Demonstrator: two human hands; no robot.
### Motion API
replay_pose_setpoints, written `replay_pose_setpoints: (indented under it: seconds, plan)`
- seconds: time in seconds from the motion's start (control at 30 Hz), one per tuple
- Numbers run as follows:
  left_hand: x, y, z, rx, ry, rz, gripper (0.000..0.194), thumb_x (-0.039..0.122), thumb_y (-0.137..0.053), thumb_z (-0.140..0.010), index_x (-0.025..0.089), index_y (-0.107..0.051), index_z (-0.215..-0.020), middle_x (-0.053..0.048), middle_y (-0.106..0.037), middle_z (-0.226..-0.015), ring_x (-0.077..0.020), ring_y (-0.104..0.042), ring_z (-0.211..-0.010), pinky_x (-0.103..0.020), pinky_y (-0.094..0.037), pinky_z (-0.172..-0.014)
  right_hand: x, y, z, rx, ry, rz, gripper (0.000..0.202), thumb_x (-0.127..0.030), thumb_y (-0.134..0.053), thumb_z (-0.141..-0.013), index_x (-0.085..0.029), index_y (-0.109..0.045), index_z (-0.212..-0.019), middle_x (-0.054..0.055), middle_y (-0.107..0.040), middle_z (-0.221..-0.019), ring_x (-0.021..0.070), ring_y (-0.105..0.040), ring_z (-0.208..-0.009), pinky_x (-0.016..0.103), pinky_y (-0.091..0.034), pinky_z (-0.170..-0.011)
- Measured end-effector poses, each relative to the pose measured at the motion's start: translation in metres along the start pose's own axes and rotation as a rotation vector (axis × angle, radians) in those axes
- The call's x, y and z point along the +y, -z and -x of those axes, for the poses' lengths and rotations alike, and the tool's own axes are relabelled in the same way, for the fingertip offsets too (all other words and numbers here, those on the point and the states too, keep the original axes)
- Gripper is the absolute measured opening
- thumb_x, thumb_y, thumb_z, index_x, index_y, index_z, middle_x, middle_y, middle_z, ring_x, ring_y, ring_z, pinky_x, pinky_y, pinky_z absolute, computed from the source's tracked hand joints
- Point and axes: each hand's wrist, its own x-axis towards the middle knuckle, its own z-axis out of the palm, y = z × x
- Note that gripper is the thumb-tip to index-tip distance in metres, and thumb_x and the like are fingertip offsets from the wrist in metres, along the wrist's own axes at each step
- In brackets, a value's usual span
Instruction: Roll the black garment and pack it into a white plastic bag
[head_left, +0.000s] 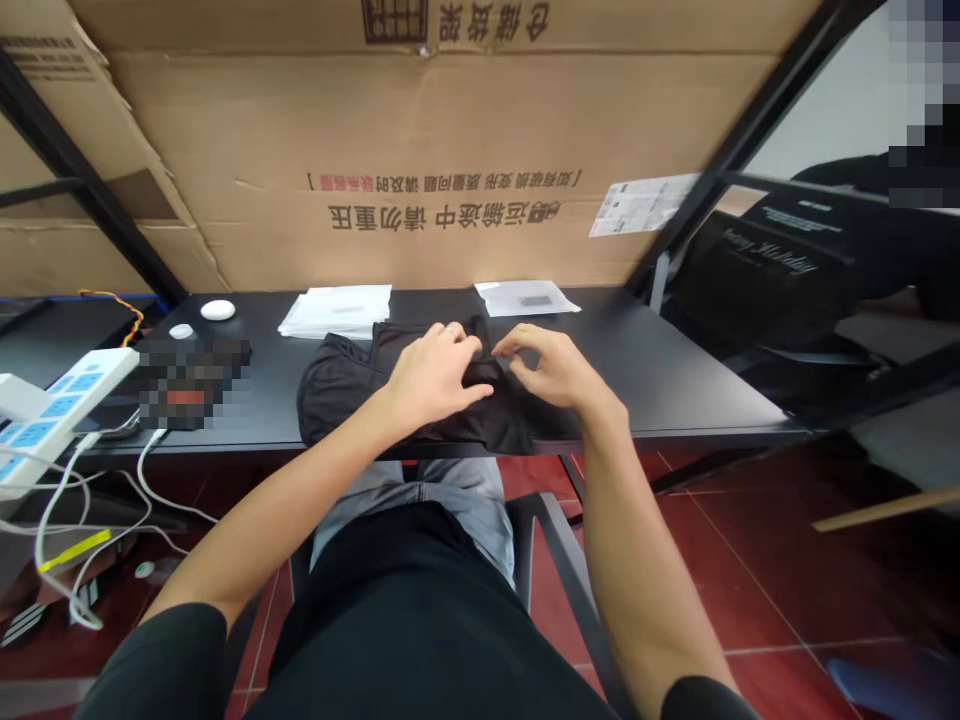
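A dark, soft black cloth item (341, 385), perhaps a garment or a bag, lies folded on the black desk near its front edge. My left hand (435, 375) rests on top of it, fingers bent over the fabric and thumb stretched out to the right. Just to the right, my right hand (551, 362) has its thumb and forefinger drawn together at the fabric's right part, in a pinch. The small bit of material between those fingertips is hard to make out against the dark desk.
Behind the cloth lie a stack of white packets (337, 310) and another white packet (527, 298). A large cardboard sheet (420, 120) stands at the back. To the left are white round objects (217, 310), a power strip (60, 410) and cables. A person in black (787, 260) is at right.
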Motion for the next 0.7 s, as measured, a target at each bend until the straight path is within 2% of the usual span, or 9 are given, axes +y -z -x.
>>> replay_pose_setpoints:
  seconds: [0.1,0.17,0.2,0.3,0.43,0.5,0.6,0.7]
  plan:
    - [0.011,-0.015,-0.004,-0.065,0.011,-0.046,0.036,0.039,-0.079,-0.104,0.023,-0.075,-0.137,-0.015,-0.075,-0.135,-0.0361,-0.069,-0.133,-0.044,-0.064,-0.094,-0.009,0.002,0.001,0.035,-0.007,-0.060,0.013,-0.019,-0.068,-0.086,-0.025,-0.076,-0.094,0.005,-0.083,-0.097,0.0276,-0.078,-0.091,0.041,-0.062,-0.091]
    - [0.012,-0.020,-0.005,-0.070,0.028,-0.033,0.033,0.032,-0.071,-0.109,0.023,-0.074,-0.140,-0.015,-0.075,-0.135,-0.0354,-0.071,-0.131,-0.043,-0.064,-0.090,-0.012,0.002,0.000,0.011,-0.010,-0.078,0.002,-0.024,-0.071,-0.088,-0.025,-0.072,-0.089,0.004,-0.081,-0.091,0.0268,-0.076,-0.086,0.041,-0.062,-0.089]
    - [0.011,-0.021,-0.005,-0.062,0.042,-0.014,0.034,0.030,-0.066,-0.111,0.024,-0.072,-0.144,-0.015,-0.075,-0.137,-0.0349,-0.072,-0.129,-0.043,-0.064,-0.091,-0.013,0.000,-0.001,-0.005,-0.012,-0.081,0.003,-0.026,-0.072,-0.089,-0.025,-0.070,-0.087,0.004,-0.080,-0.089,0.0263,-0.075,-0.085,0.040,-0.061,-0.088]
    - [0.005,-0.017,0.000,-0.004,0.090,0.056,0.046,0.027,-0.058,-0.114,0.027,-0.064,-0.160,-0.015,-0.073,-0.143,-0.0328,-0.077,-0.123,-0.043,-0.062,-0.100,-0.010,-0.005,-0.003,-0.050,-0.025,-0.063,0.011,-0.030,-0.071,-0.093,-0.025,-0.069,-0.084,0.005,-0.081,-0.089,0.0261,-0.075,-0.086,0.039,-0.060,-0.087]
    - [-0.012,-0.002,0.019,0.084,0.147,0.085,0.062,0.023,-0.053,-0.112,0.034,-0.053,-0.173,-0.012,-0.072,-0.139,-0.0305,-0.079,-0.116,-0.041,-0.061,-0.104,-0.004,-0.013,-0.006,-0.123,-0.048,0.005,0.008,-0.030,-0.073,-0.093,-0.024,-0.074,-0.088,0.005,-0.082,-0.091,0.0255,-0.075,-0.085,0.038,-0.059,-0.084]
    - [-0.024,0.007,0.036,0.090,0.226,0.050,0.057,0.023,-0.052,-0.111,0.034,-0.060,-0.167,-0.012,-0.073,-0.133,-0.0320,-0.079,-0.113,-0.043,-0.061,-0.103,-0.003,-0.015,-0.007,-0.146,-0.052,0.024,0.007,-0.029,-0.074,-0.092,-0.024,-0.075,-0.087,0.005,-0.082,-0.091,0.0244,-0.074,-0.083,0.037,-0.058,-0.082]
    - [-0.041,0.020,0.064,0.045,0.409,-0.032,0.044,0.026,-0.055,-0.109,0.027,-0.072,-0.149,-0.016,-0.073,-0.125,-0.0375,-0.078,-0.112,-0.049,-0.062,-0.101,-0.002,-0.016,-0.007,-0.156,-0.052,0.028,0.008,-0.030,-0.075,-0.092,-0.024,-0.076,-0.088,0.005,-0.083,-0.092,0.0239,-0.074,-0.083,0.037,-0.057,-0.082]
    - [-0.046,0.027,0.080,0.035,0.530,-0.113,0.034,0.034,-0.060,-0.106,0.023,-0.076,-0.134,-0.022,-0.070,-0.130,-0.0443,-0.073,-0.121,-0.055,-0.062,-0.097,-0.001,-0.017,-0.007,-0.156,-0.059,0.033,0.009,-0.032,-0.076,-0.093,-0.024,-0.076,-0.088,0.004,-0.083,-0.092,0.0237,-0.075,-0.082,0.036,-0.058,-0.081]
